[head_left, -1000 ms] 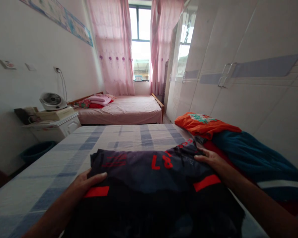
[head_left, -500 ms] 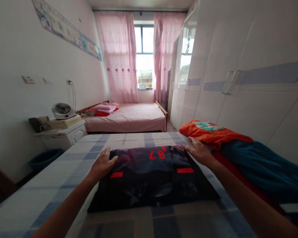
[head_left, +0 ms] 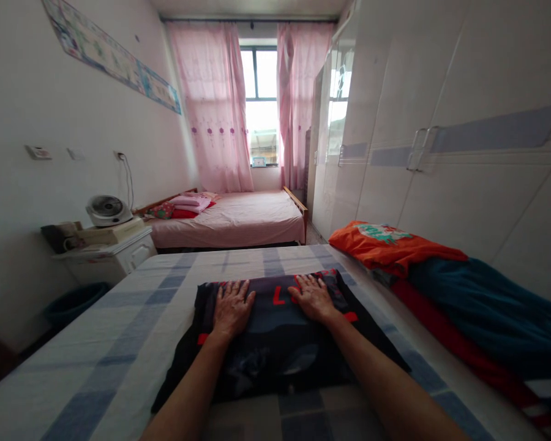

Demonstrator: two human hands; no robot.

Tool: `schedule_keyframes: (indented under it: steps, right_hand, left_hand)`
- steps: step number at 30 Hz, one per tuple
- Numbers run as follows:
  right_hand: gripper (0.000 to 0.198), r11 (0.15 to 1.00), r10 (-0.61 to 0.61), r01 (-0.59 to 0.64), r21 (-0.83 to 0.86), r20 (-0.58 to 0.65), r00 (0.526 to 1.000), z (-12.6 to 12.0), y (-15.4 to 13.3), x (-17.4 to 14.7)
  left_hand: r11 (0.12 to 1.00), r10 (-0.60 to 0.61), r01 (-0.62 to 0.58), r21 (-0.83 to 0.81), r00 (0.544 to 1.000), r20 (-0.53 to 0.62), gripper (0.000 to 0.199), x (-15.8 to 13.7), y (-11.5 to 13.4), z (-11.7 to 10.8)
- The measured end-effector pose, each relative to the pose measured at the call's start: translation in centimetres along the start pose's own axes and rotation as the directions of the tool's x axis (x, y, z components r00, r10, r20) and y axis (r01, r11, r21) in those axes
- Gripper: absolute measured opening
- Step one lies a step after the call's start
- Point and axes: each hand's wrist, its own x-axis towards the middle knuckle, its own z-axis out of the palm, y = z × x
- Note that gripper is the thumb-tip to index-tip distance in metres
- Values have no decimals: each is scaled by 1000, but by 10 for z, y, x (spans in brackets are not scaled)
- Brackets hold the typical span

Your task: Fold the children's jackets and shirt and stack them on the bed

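Observation:
A dark folded shirt [head_left: 270, 334] with red markings lies on the bed before me, its folded edge facing away. My left hand [head_left: 232, 306] rests flat on the left part of the shirt, fingers spread toward the far edge. On the right part, my right hand [head_left: 313, 296] lies palm down with its fingers apart, covering some of the red print. Neither hand grasps the cloth.
A blue and white checked sheet [head_left: 114, 343] covers the bed. To the right lie an orange garment [head_left: 395, 248] and a dark teal one [head_left: 477, 294]. A wardrobe [head_left: 463, 202] lines the right side; a nightstand [head_left: 133, 251] with a fan [head_left: 108, 209] stands left.
Both hands have moved inward from the shirt's far corners onto its top and now lie flat. The view has shifted slightly.

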Motion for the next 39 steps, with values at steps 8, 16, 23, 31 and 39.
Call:
schedule_keyframes:
  steps: [8, 16, 23, 31, 39]
  right_hand:
    - [70, 955, 268, -276, -105, -82, 960, -1, 52, 1]
    - [71, 913, 388, -402, -74, -153, 909, 3, 58, 3]
    - [73, 908, 402, -414, -56, -158, 902, 2, 57, 4]
    - [71, 881, 451, -473, -24, -262, 853, -8, 50, -4]
    - [64, 996, -13, -4, -87, -197, 980, -21, -21, -8]
  left_hand:
    - [968, -240, 240, 67, 971, -16, 51, 0, -39, 2]
    - [944, -324, 326, 50, 945, -50, 53, -3, -50, 6]
    - [942, -335, 336, 6, 941, -55, 53, -2, -50, 7]
    - [916, -395, 387, -103, 915, -81, 52, -1, -53, -2]
    - [855, -411, 437, -278, 899, 147, 47, -20, -97, -39]
